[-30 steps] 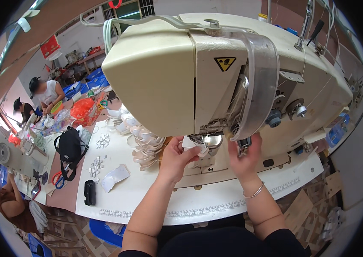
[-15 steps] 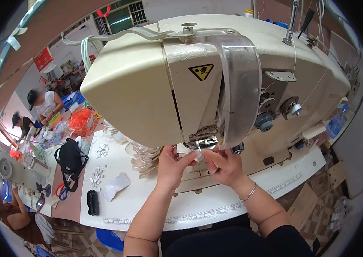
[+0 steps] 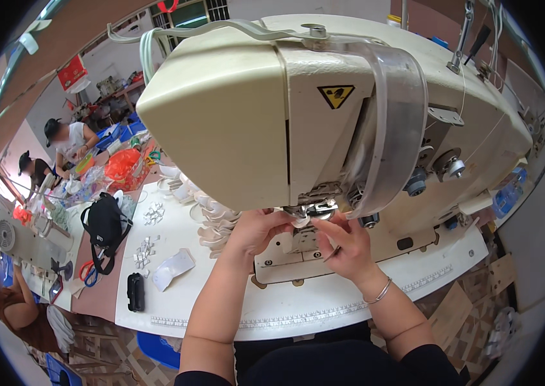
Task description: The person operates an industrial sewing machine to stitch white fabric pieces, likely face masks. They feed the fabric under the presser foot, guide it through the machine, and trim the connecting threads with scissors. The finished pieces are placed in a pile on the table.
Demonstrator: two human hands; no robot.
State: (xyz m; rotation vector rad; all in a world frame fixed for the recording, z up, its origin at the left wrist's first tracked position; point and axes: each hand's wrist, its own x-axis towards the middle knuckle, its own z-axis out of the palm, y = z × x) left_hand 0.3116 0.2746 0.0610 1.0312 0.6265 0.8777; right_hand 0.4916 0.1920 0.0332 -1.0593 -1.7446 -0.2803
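A large cream sewing machine (image 3: 298,109) fills the middle of the view, its head hanging over a white table (image 3: 298,309). Under the needle area both hands meet on a small white fabric piece (image 3: 303,222). My left hand (image 3: 259,231) pinches the piece from the left. My right hand (image 3: 343,248), with a bracelet at the wrist, holds it from the right, fingers pointing toward the metal presser foot (image 3: 314,209). Most of the piece is hidden by fingers and the machine head.
A row of white moulded cups (image 3: 211,215) lies left of the machine. Small white pieces (image 3: 147,241), a black device (image 3: 135,291) and a black bag (image 3: 104,222) sit on the table's left. Other people work at cluttered benches (image 3: 73,174) at far left.
My right hand has come down from the machine's side to the needle area and now meets the left hand on the white piece. The view has shifted closer to the machine.
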